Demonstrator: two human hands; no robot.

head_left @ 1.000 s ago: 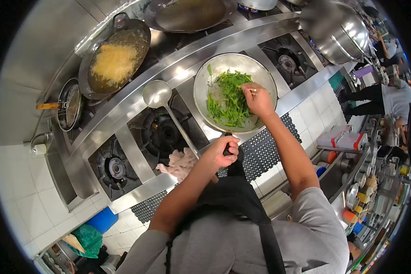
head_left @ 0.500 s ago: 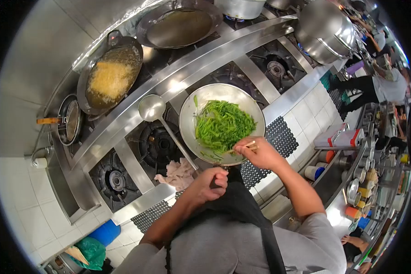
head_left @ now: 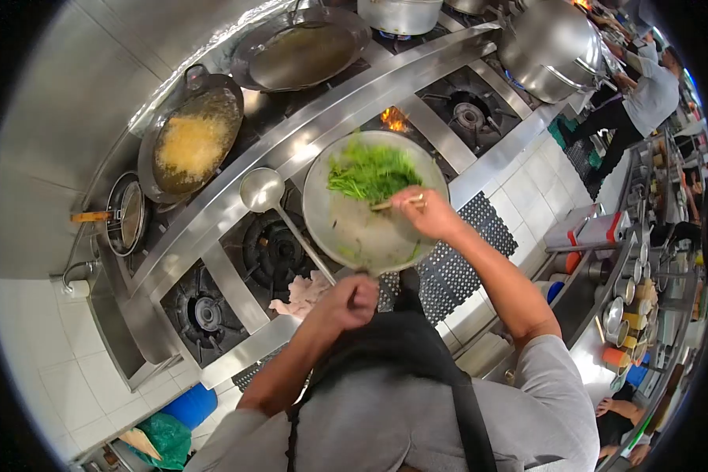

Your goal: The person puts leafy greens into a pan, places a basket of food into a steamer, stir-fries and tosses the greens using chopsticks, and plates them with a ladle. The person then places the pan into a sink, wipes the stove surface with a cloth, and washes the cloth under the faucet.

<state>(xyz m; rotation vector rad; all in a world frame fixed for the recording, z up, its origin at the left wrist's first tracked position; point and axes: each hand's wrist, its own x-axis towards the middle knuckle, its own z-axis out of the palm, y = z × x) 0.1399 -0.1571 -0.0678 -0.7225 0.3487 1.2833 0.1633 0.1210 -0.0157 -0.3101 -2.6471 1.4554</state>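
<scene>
Head view: greens (head_left: 372, 169) in pan (head_left: 355, 234), ahead-left of right grip (head_left: 425, 211)

No text, brand, number or sign can be read.
On the red-and-white boxes (head_left: 600, 234) at right, any print is too small to make out; the orange tub (head_left: 616, 358) and the crowded shelves beside it are too small and blurred to read. The big pot (head_left: 544, 51) is blurred across its top, so no marking can be told there. The blue bin (head_left: 190, 405) at lower left and the grey shirt (head_left: 654, 96) at upper right show no legible lettering.
</scene>
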